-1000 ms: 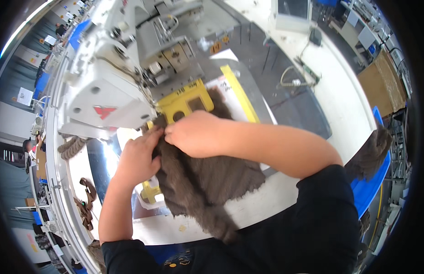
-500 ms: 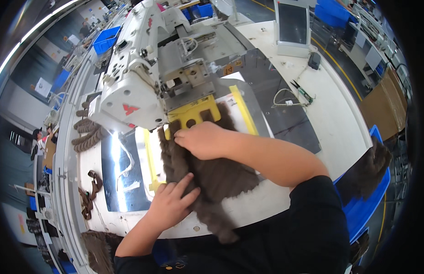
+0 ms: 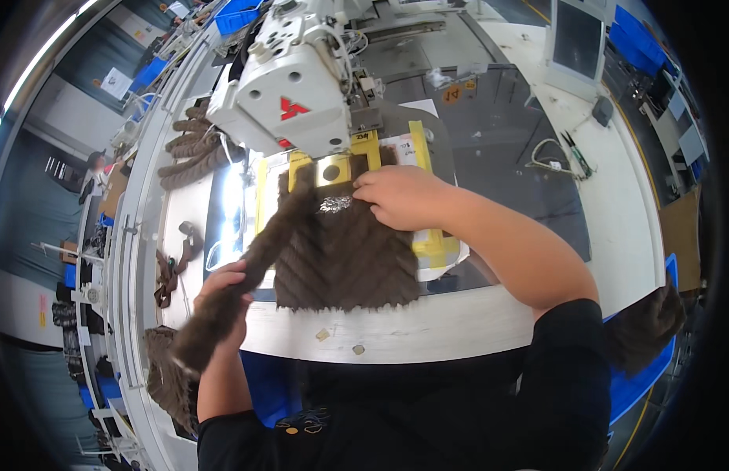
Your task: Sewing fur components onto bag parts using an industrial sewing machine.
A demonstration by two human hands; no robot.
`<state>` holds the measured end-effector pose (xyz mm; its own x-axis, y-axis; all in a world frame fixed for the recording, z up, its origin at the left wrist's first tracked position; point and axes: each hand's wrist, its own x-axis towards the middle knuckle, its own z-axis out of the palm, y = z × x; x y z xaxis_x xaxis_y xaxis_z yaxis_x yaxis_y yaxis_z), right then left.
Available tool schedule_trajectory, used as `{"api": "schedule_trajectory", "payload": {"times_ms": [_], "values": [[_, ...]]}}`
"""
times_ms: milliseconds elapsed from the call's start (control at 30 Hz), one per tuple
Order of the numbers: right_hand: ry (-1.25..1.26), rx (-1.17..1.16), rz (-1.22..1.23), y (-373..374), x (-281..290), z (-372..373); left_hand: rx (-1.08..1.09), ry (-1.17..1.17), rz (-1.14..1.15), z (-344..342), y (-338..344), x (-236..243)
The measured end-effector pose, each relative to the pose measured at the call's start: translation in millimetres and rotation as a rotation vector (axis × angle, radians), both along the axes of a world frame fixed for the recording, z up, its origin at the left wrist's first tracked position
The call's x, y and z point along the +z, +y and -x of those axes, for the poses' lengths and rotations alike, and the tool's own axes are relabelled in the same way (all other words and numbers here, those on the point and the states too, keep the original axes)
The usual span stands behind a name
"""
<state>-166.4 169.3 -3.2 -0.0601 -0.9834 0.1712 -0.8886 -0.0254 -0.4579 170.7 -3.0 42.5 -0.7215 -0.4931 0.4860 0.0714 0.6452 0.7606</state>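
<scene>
Long brown fur strip [image 3: 272, 239] drawn near-left, held in left grip [image 3: 237, 323] | brown fur panel [image 3: 345, 263] exposed | right grip [image 3: 400, 196]: cannot be told

A chevron-furred brown panel [image 3: 345, 263] is lying flat below the white sewing machine [image 3: 292, 93]; a long, thick fur strip [image 3: 272, 238] is slanting down-left from near the white sewing machine.

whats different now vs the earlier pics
The left hand now grips the brown fur strip, its loose end swung toward the person's left, off the fur panel it lay across. The right hand has shifted rightward along the yellow template, off the strip. The template stays beside the white machine head, the panel below it.
</scene>
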Motion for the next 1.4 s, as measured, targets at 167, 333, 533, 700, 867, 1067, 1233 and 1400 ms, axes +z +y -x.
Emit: {"api": "schedule_trajectory", "payload": {"times_ms": [167, 333, 533, 700, 867, 1067, 1233, 1400], "values": [[0.053, 0.029, 0.001, 2.6, 7.9, -9.9, 0.122, 0.034, -0.007, -33.5, -14.6, -3.1], [0.090, 0.070, 0.045, -1.0, 12.5, -23.4, 0.100, 0.229, -0.063, -57.7, -6.1, 1.7], [-0.131, 0.182, 0.078, -2.6, 39.6, -67.5, 0.143, 0.159, 0.260, -64.9, 3.5, 28.9], [-0.628, 0.320, -0.273, -8.5, 62.3, -129.1, -0.056, 0.240, 0.383, -68.8, 7.8, 29.1], [-1.088, 0.322, -0.550, -13.3, 56.4, -177.5, -0.235, 0.255, 0.541, -56.5, 16.9, 28.3], [-1.500, 0.170, -0.638, 2.5, 52.9, -217.2, -0.280, 0.188, 0.830, -53.7, 42.5, 25.1], [-1.473, 0.042, -0.734, 29.9, 44.5, -211.6, -0.401, 0.213, 0.776, -45.9, 53.7, 13.2], [-1.033, 0.012, -0.763, 52.0, 35.0, -188.2, -0.595, 0.050, 0.419, -1.5, 44.2, 21.6]]}}
